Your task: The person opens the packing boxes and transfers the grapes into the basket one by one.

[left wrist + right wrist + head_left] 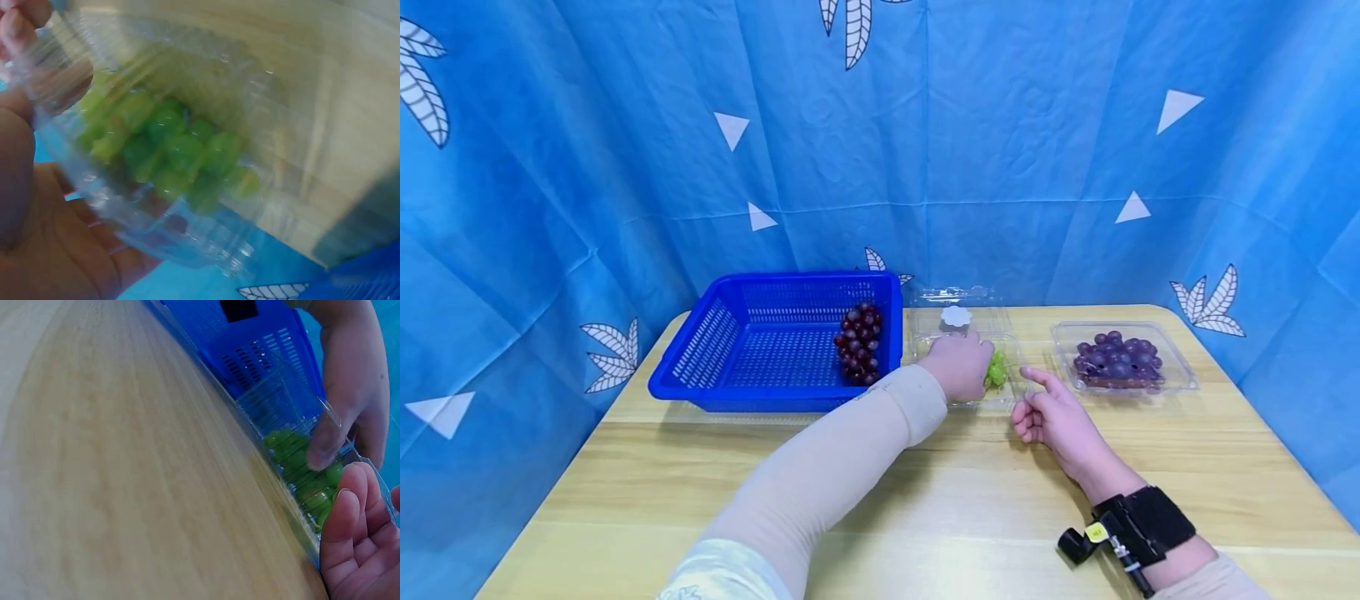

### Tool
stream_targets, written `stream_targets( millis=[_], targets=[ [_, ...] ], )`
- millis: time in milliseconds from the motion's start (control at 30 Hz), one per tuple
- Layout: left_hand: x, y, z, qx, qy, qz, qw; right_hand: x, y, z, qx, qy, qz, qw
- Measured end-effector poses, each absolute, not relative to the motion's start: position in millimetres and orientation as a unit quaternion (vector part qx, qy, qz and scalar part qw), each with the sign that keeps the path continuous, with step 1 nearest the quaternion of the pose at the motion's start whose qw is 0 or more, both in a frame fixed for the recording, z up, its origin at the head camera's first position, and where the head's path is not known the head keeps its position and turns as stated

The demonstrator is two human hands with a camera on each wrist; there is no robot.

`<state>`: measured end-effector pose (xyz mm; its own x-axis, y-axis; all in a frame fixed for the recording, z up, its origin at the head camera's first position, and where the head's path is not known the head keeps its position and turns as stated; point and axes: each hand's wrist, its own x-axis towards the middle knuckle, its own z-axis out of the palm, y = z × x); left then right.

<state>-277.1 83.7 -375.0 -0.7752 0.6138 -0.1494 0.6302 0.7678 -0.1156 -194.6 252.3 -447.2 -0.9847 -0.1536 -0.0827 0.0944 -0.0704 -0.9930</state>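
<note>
A clear plastic clamshell box [925,392] with green grapes [997,369] in it lies on the table, its lid [992,321] folded back. My left hand [958,364] reaches over the box and holds its wall, the thumb over the grapes [309,481] and the fingers beyond the wall. In the left wrist view, the palm and fingers show beside and through the box [187,244], partly blurred. My right hand [1063,425] is beside the box's right end, index finger extended, the other fingers loosely curled, nothing held.
On the left a blue plastic basket [700,393] holds a bunch of dark red grapes [859,343]. A clear box [1180,377] of purple grapes [1117,360] stands at the right. A blue patterned curtain [1037,167] hangs behind the wooden table [925,533].
</note>
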Motion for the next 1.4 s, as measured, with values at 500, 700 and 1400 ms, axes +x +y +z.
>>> stream_targets(
  millis=[500,700,1400],
  targets=[
    [-278,81,-383,0.362,0.928,-0.077,0.047,-193,254,-445,-0.025,0.681,-0.727,0.091],
    [-278,81,-388,0.368,0.926,-0.057,0.06,-193,253,-446,-0.027,0.683,-0.724,0.088],
    [-279,85,-397,0.371,0.923,-0.099,0.036,-193,253,-447,-0.03,0.684,-0.724,0.083]
  ],
)
